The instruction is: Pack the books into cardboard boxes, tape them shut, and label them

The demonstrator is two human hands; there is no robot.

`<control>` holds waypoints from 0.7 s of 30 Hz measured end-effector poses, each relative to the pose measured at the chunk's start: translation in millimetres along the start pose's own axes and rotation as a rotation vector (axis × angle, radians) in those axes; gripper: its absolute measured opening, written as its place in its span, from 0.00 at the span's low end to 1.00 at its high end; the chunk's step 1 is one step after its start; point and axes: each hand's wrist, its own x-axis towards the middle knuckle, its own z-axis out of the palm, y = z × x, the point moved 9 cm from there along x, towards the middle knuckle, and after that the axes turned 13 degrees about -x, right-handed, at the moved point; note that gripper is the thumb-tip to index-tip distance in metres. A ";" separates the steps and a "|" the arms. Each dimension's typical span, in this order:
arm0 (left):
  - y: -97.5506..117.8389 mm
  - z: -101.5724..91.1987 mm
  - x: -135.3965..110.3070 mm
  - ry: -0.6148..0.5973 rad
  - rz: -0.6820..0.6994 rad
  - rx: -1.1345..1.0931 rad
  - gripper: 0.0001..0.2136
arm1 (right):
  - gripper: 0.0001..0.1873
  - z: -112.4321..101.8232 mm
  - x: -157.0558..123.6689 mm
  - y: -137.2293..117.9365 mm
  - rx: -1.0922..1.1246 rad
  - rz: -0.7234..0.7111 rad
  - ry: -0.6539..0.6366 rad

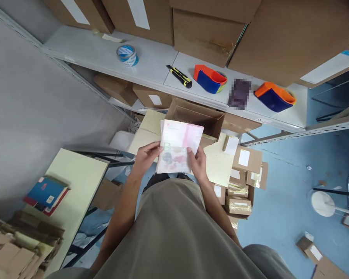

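Observation:
Both my hands hold a thin white and pink printed booklet (178,149) in front of my chest. My left hand (147,155) grips its left edge with the fingers curled round it. My right hand (197,161) pinches the lower right part, thumb on top. Just beyond the booklet stands an open cardboard box (196,116) with its flaps up, below the shelf edge.
A white shelf (151,66) carries a tape roll (128,55), a yellow-black utility knife (179,76) and two orange-blue tape dispensers (209,79). Sealed small boxes (240,190) are stacked at lower right. A pale table (75,182) with books (46,193) stands at the left. Large cartons line the upper shelf.

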 end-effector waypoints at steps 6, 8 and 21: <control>-28.8 12.1 -7.1 0.028 -0.076 0.001 0.26 | 0.21 -9.6 0.6 6.3 0.000 0.034 -0.080; -29.1 0.8 -5.1 0.073 -0.070 0.044 0.26 | 0.21 -8.3 3.8 8.4 -0.008 0.050 -0.181; -24.5 -187.3 76.3 0.431 0.089 0.022 0.27 | 0.22 142.1 14.0 10.2 -0.258 0.005 -0.629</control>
